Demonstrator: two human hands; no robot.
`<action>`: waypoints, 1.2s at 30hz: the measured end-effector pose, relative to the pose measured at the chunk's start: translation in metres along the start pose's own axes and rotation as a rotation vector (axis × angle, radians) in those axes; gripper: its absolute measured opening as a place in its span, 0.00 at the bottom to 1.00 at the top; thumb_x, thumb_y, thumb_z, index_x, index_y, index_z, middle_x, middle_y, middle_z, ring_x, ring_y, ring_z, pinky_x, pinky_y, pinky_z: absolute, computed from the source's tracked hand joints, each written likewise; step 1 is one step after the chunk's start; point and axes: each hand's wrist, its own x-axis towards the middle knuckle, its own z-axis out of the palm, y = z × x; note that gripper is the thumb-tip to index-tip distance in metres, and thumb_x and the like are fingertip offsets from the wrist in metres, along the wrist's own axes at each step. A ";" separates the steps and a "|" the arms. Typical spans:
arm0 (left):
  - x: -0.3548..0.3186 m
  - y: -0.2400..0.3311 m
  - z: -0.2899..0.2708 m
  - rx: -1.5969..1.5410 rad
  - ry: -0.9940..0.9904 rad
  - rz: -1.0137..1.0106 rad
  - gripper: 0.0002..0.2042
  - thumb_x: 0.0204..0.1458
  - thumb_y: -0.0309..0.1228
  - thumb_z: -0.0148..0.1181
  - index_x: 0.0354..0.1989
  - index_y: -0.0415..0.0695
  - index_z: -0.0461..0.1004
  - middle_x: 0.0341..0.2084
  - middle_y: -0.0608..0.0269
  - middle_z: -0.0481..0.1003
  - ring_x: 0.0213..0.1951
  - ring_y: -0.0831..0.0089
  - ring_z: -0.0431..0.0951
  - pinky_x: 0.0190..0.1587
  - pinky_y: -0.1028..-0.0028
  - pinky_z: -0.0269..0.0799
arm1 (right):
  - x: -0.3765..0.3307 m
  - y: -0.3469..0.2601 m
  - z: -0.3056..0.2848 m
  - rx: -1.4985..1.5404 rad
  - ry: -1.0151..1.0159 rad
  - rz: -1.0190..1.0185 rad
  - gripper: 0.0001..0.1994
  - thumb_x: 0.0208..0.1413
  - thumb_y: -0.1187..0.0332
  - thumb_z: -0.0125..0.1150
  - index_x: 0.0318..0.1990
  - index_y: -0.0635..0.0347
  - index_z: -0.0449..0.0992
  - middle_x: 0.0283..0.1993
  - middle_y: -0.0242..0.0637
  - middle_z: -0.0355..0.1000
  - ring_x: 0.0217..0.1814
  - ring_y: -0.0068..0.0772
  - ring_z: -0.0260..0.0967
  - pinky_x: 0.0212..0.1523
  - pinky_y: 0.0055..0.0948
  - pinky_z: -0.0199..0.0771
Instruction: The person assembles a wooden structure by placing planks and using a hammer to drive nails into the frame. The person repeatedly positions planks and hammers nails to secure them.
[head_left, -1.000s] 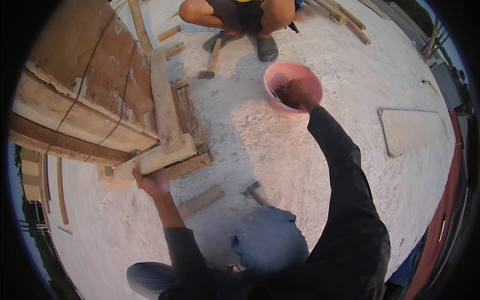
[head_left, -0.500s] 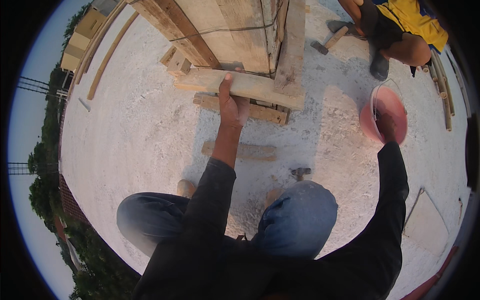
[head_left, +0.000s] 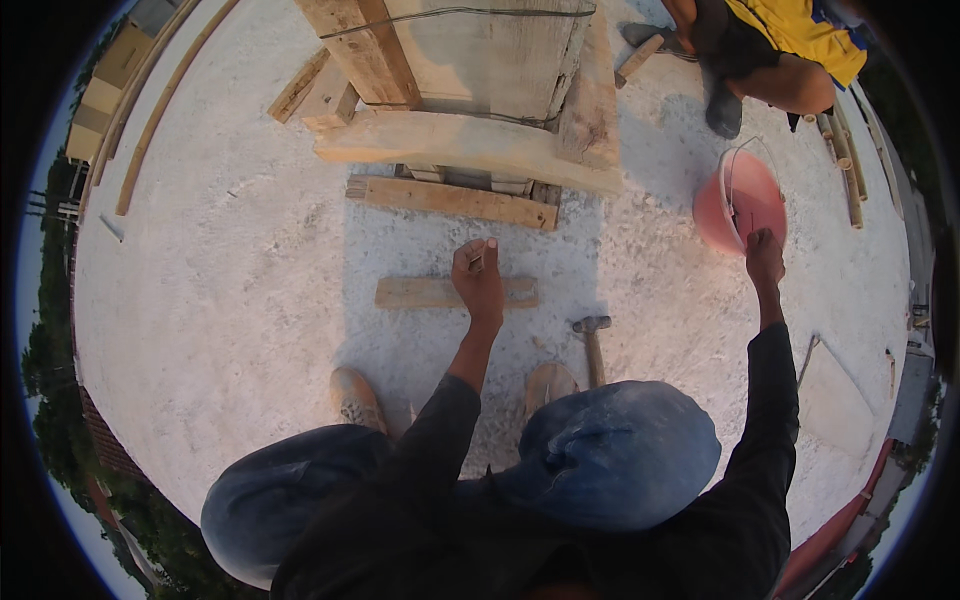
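My left hand (head_left: 478, 280) is raised over a short plank (head_left: 405, 293) lying on the floor. Its fingers are curled in, thumb up; what they hold, if anything, is too small to name. At the near rim of a pink bucket (head_left: 715, 215) is my right hand (head_left: 766, 262), fingers closed, with a thin dark nail-like piece sticking up from them. Ahead stands a boarded wooden form (head_left: 480, 70) bound with wire (head_left: 450, 12). A pale wooden board (head_left: 450, 143) runs across its foot, with another plank (head_left: 450, 202) just nearer.
A hammer (head_left: 592, 340) lies beside my right shoe (head_left: 550, 385). At the upper right a person in a yellow top (head_left: 790, 35) squats by another tool with a wooden handle (head_left: 640, 58). Poles (head_left: 848, 170) lie at the right, near a flat pale panel (head_left: 838, 395); a long pole (head_left: 165, 110) lies left.
My left hand has let go of the pale board and come back toward me. My right hand has drawn up from inside the bucket to its near rim. The view has shifted.
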 end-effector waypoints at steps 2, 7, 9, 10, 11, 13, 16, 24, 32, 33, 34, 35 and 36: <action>0.012 -0.008 -0.003 -0.091 -0.038 -0.025 0.21 0.65 0.40 0.75 0.55 0.38 0.75 0.42 0.61 0.80 0.40 0.77 0.79 0.41 0.74 0.77 | -0.007 -0.007 0.001 0.025 0.057 -0.014 0.20 0.70 0.49 0.51 0.53 0.53 0.79 0.54 0.48 0.83 0.57 0.63 0.80 0.55 0.61 0.77; 0.054 0.005 0.014 -0.261 -0.050 -0.162 0.28 0.63 0.39 0.77 0.58 0.36 0.66 0.42 0.55 0.79 0.37 0.70 0.82 0.40 0.70 0.84 | -0.024 -0.028 -0.019 0.115 0.080 -0.001 0.18 0.70 0.52 0.58 0.55 0.54 0.77 0.53 0.51 0.79 0.58 0.62 0.79 0.56 0.57 0.77; 0.067 0.009 0.018 -0.227 -0.005 -0.250 0.30 0.64 0.38 0.75 0.60 0.34 0.62 0.44 0.51 0.79 0.44 0.62 0.87 0.46 0.65 0.91 | -0.042 -0.043 -0.025 0.259 0.369 -0.218 0.17 0.69 0.56 0.63 0.56 0.57 0.76 0.52 0.49 0.77 0.56 0.58 0.78 0.54 0.54 0.78; 0.071 0.009 0.018 -0.256 -0.013 -0.248 0.29 0.64 0.38 0.76 0.58 0.34 0.63 0.44 0.49 0.79 0.44 0.60 0.87 0.46 0.64 0.92 | -0.056 -0.053 -0.026 0.325 0.498 -0.296 0.17 0.69 0.58 0.66 0.57 0.58 0.76 0.52 0.48 0.76 0.56 0.56 0.78 0.53 0.52 0.78; 0.074 0.009 0.017 -0.277 -0.021 -0.261 0.28 0.63 0.37 0.76 0.57 0.34 0.64 0.45 0.48 0.79 0.44 0.58 0.87 0.46 0.63 0.93 | -0.074 -0.064 -0.025 0.304 0.479 -0.358 0.18 0.69 0.59 0.68 0.57 0.59 0.75 0.51 0.47 0.74 0.53 0.54 0.77 0.52 0.51 0.78; 0.079 0.008 0.014 -0.276 -0.057 -0.279 0.26 0.63 0.37 0.76 0.54 0.34 0.65 0.46 0.45 0.79 0.45 0.57 0.87 0.47 0.61 0.94 | -0.134 -0.087 -0.015 0.358 0.325 -0.469 0.19 0.68 0.61 0.71 0.58 0.61 0.74 0.50 0.44 0.73 0.46 0.46 0.75 0.51 0.48 0.77; 0.084 0.009 0.009 -0.214 -0.106 -0.295 0.24 0.63 0.36 0.76 0.54 0.35 0.67 0.48 0.44 0.79 0.45 0.56 0.88 0.48 0.61 0.93 | -0.265 -0.110 0.013 0.475 -0.251 -0.455 0.27 0.63 0.52 0.77 0.59 0.59 0.74 0.51 0.45 0.74 0.45 0.44 0.78 0.46 0.45 0.80; 0.098 0.028 -0.005 -0.107 -0.247 -0.327 0.32 0.62 0.39 0.77 0.61 0.27 0.68 0.48 0.43 0.80 0.47 0.55 0.88 0.49 0.61 0.93 | -0.411 -0.038 0.102 0.305 -0.676 -0.041 0.31 0.61 0.49 0.79 0.61 0.58 0.73 0.44 0.42 0.78 0.39 0.46 0.79 0.39 0.45 0.81; 0.110 0.032 -0.016 -0.054 -0.275 -0.341 0.34 0.59 0.49 0.78 0.56 0.27 0.76 0.44 0.42 0.82 0.40 0.57 0.90 0.43 0.65 0.93 | -0.380 -0.075 0.011 0.414 -0.525 -0.389 0.25 0.67 0.52 0.71 0.64 0.51 0.72 0.43 0.36 0.78 0.43 0.49 0.82 0.37 0.49 0.82; 0.110 0.032 -0.015 -0.029 -0.272 -0.351 0.34 0.58 0.50 0.78 0.56 0.27 0.77 0.44 0.42 0.82 0.40 0.57 0.90 0.43 0.65 0.93 | -0.363 -0.087 -0.003 0.349 -0.564 -0.615 0.25 0.69 0.51 0.68 0.65 0.50 0.71 0.43 0.35 0.78 0.43 0.46 0.82 0.37 0.48 0.82; 0.109 0.033 -0.014 -0.027 -0.264 -0.343 0.35 0.57 0.51 0.79 0.56 0.27 0.77 0.43 0.42 0.82 0.39 0.57 0.90 0.41 0.65 0.93 | -0.344 -0.100 -0.013 0.300 -0.584 -0.874 0.24 0.70 0.51 0.66 0.66 0.49 0.71 0.43 0.34 0.78 0.43 0.44 0.82 0.36 0.46 0.82; 0.108 0.034 -0.013 -0.015 -0.256 -0.344 0.36 0.56 0.51 0.80 0.56 0.26 0.77 0.42 0.43 0.83 0.39 0.57 0.90 0.39 0.66 0.93 | -0.326 -0.114 -0.021 0.247 -0.587 -1.132 0.23 0.72 0.51 0.64 0.67 0.48 0.70 0.42 0.33 0.77 0.43 0.42 0.82 0.36 0.45 0.82; 0.108 0.036 -0.012 0.018 -0.227 -0.364 0.37 0.55 0.52 0.80 0.56 0.26 0.77 0.41 0.43 0.83 0.38 0.57 0.90 0.37 0.66 0.93 | -0.310 -0.131 -0.024 0.162 -0.612 -1.333 0.23 0.72 0.50 0.63 0.68 0.47 0.70 0.42 0.33 0.77 0.42 0.40 0.82 0.35 0.45 0.82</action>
